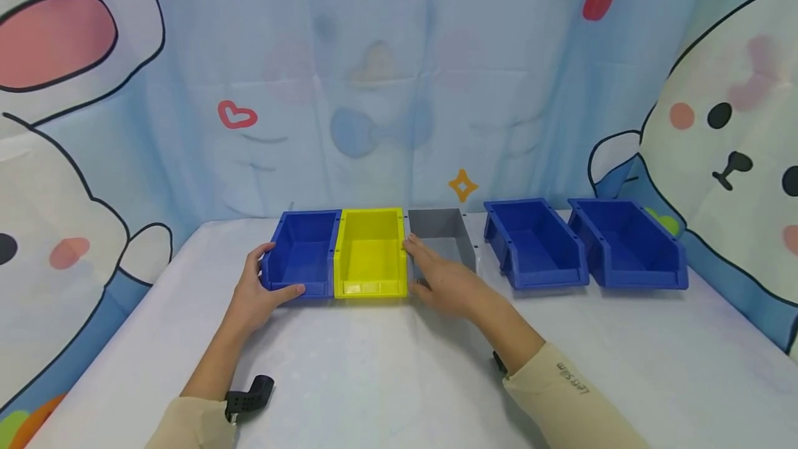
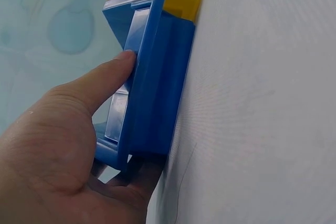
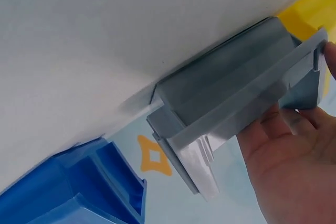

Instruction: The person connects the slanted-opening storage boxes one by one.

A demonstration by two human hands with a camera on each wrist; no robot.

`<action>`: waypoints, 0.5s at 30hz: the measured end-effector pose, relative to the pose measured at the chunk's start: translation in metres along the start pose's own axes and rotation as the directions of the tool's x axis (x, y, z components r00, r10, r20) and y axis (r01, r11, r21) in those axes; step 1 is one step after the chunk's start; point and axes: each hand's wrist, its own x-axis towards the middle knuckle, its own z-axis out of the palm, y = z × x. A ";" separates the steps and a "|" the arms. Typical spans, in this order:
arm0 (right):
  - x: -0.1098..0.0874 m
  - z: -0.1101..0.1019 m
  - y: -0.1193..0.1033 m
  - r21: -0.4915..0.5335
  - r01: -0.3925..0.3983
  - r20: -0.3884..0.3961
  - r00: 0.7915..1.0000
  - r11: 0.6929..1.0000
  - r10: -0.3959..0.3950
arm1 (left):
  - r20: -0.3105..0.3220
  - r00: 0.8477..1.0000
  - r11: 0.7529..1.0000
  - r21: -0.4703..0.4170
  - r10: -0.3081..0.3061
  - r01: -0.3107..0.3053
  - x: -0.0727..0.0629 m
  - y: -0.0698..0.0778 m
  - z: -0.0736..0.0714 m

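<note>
Three open-front storage bins stand side by side on the table: a blue bin [image 1: 304, 255] on the left, a yellow bin [image 1: 371, 255] in the middle and a grey bin [image 1: 445, 238] on the right. My left hand [image 1: 254, 300] grips the blue bin's front left corner, thumb on the front lip and fingers at the outer side, as the left wrist view also shows. My right hand [image 1: 451, 287] holds the grey bin by its side next to the yellow one. In the right wrist view its thumb touches the front edge, with the other fingers reaching inside.
Two more blue bins stand apart to the right, one nearer [image 1: 536, 248] and one farther right [image 1: 630, 244]. A white cloth covers the table [image 1: 361, 380]. Behind it hangs a light blue printed curtain [image 1: 374, 54].
</note>
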 end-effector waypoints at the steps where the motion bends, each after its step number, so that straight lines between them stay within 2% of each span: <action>1: 0.000 -0.001 0.000 0.004 -0.004 0.003 1.000 1.000 0.004 | 0.002 1.000 1.000 -0.004 0.001 -0.001 0.000 0.000 0.000; 10: -0.001 -0.006 0.000 0.010 -0.012 -0.023 1.000 1.000 0.012 | 0.006 1.000 1.000 0.006 0.009 -0.010 0.004 0.003 0.000; 15: 0.000 -0.005 -0.001 0.028 -0.019 -0.037 0.999 0.999 0.020 | 0.011 1.000 1.000 0.009 0.000 0.000 0.005 0.000 -0.002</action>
